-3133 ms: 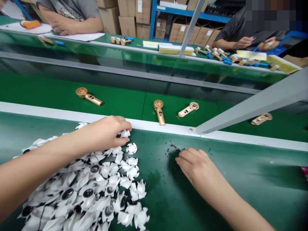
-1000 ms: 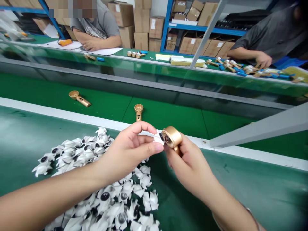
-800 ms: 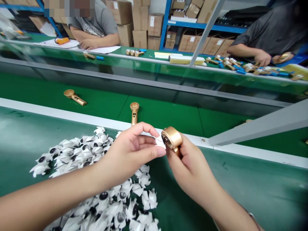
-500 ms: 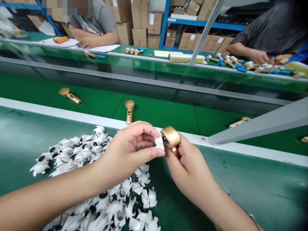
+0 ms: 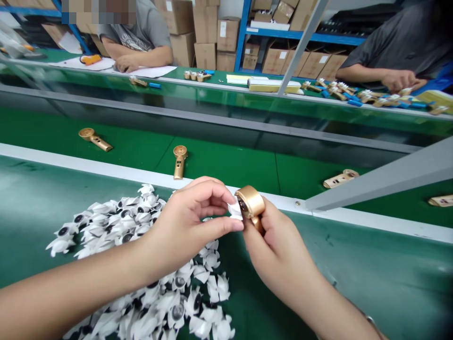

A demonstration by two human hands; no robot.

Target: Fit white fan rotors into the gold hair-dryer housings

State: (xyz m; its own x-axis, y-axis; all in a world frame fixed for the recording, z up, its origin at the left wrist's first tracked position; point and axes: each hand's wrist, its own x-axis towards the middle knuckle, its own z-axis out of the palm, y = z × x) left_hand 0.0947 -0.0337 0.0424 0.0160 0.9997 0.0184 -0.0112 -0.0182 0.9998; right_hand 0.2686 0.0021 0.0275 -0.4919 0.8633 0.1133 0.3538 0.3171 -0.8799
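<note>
Between the thumb and fingers of my left hand [image 5: 198, 217] is a small white fan blade [image 5: 234, 209], held at the open face of a gold handheld fan body [image 5: 252, 202]. My right hand [image 5: 279, 236] is wrapped round that body's handle, with the round head tipped toward the left. Whether the blade touches the part inside the head, I cannot tell. Below and left of my hands lies a heap of white fan blades [image 5: 106, 224], some showing dark round hubs; my left forearm hides part of it.
Beyond a pale rail [image 5: 71, 163], a green belt [image 5: 226, 165] carries several gold fan bodies [image 5: 179, 163]. A grey slanted post [image 5: 382, 179] stands at right. Across the line, two people sit at a bench with gold and blue fan parts [image 5: 368, 97]; cardboard boxes [image 5: 228, 35] stand behind.
Fan bodies on the belt have shifted left, and more of one shows at the right edge. The co-worker's hands at right have moved. My hands stay nearly in place.
</note>
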